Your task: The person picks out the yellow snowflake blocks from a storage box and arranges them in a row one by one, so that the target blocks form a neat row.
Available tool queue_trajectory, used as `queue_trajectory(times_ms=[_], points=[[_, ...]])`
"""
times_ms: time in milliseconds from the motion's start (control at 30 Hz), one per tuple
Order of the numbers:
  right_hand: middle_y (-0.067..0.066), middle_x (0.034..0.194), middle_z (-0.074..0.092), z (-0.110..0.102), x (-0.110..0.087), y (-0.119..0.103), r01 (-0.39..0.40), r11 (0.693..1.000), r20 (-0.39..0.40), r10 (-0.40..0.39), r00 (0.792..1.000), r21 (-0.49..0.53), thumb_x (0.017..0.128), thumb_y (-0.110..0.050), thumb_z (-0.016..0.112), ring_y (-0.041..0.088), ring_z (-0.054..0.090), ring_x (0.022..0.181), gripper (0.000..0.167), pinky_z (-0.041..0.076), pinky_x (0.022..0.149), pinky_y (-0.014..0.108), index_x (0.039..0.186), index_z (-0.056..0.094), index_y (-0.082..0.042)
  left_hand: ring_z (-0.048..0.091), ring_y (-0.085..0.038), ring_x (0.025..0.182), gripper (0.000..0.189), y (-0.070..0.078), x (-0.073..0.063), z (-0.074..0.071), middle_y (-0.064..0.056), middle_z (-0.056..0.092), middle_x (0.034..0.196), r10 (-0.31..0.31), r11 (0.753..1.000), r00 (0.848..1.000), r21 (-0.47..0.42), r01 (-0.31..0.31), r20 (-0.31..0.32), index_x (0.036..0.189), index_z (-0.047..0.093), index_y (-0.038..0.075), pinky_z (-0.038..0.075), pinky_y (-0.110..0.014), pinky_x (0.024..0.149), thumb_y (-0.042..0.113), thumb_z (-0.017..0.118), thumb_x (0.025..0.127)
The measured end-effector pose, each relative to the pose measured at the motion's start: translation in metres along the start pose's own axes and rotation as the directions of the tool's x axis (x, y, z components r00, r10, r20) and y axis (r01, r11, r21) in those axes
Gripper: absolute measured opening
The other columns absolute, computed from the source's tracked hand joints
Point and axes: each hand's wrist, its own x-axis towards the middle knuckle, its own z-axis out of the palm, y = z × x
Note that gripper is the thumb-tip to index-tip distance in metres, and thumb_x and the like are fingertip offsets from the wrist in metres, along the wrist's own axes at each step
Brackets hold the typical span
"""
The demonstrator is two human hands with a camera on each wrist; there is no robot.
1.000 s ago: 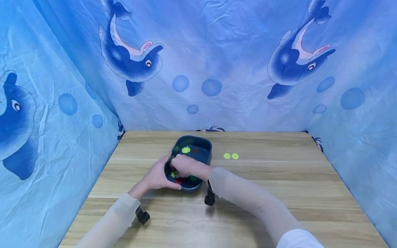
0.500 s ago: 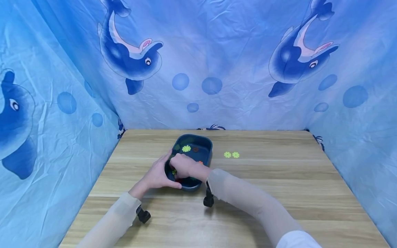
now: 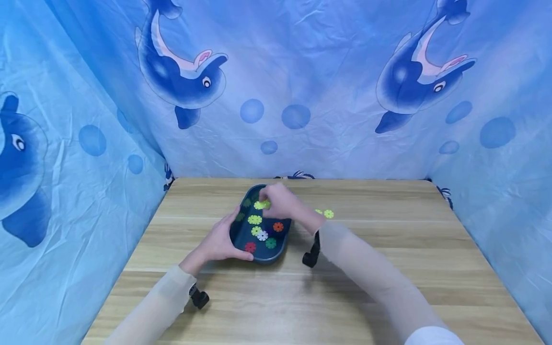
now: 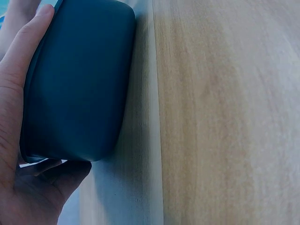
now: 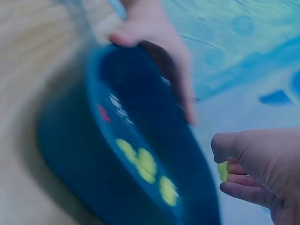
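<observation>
A dark blue plastic tub (image 3: 267,260) stands on the table with several flower-shaped discs inside. My left hand (image 3: 219,242) grips its near left corner, thumb along the rim; the left wrist view shows the thumb (image 4: 29,42) on the rim and the fingers against the tub's wall. Over the far part of the tub, my right hand (image 3: 282,202) pinches a yellow-green flower disc (image 5: 222,171) between thumb and fingers. Inside lie yellow-green discs (image 3: 255,220), a white disc (image 3: 262,235), an orange disc (image 3: 278,227), a red disc (image 3: 250,247) and green discs (image 3: 270,243).
Right of the tub, two yellow-green discs (image 3: 329,213) lie on the wooden table (image 3: 388,239), one partly hidden by my right wrist. A blue dolphin-print cloth (image 3: 336,120) hangs behind the table and at both sides.
My right hand has risen from the tub's near left part and moved away and rightward, with a yellow-green disc pinched. More discs show in the tub. The left hand stays at the corner.
</observation>
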Motion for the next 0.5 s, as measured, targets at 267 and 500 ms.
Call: queue_trajectory(times_ms=[267, 500], points=[[0.014, 0.106, 0.081, -0.047, -0.030, 0.053, -0.082, 0.996, -0.103, 0.084, 0.991, 0.028, 0.084, -0.007, 0.081, 0.027, 0.077, 0.099, 0.023, 0.065, 0.090, 0.040, 0.106, 0.080, -0.001, 0.034, -0.050, 0.157, 0.149, 0.000, 0.001, 0.003, -0.022, 0.029, 0.174, -0.012, 1.000, 1.000, -0.011, 0.012, -0.005, 0.172, 0.015, 0.010, 0.039, -0.071, 0.120, 0.056, 0.102, 0.060], [0.019, 0.104, 0.080, -0.057, -0.059, 0.088, -0.139, 0.990, -0.086, 0.141, 0.986, 0.030, 0.083, -0.007, 0.081, 0.033, 0.076, 0.099, 0.025, 0.064, 0.091, 0.045, 0.106, 0.078, 0.004, 0.034, -0.051, 0.157, 0.150, -0.001, 0.000, 0.003, -0.023, 0.030, 0.174, -0.028, 1.000, 1.000, -0.009, 0.028, -0.010, 0.172, 0.015, 0.012, 0.040, -0.071, 0.119, 0.056, 0.102, 0.059]])
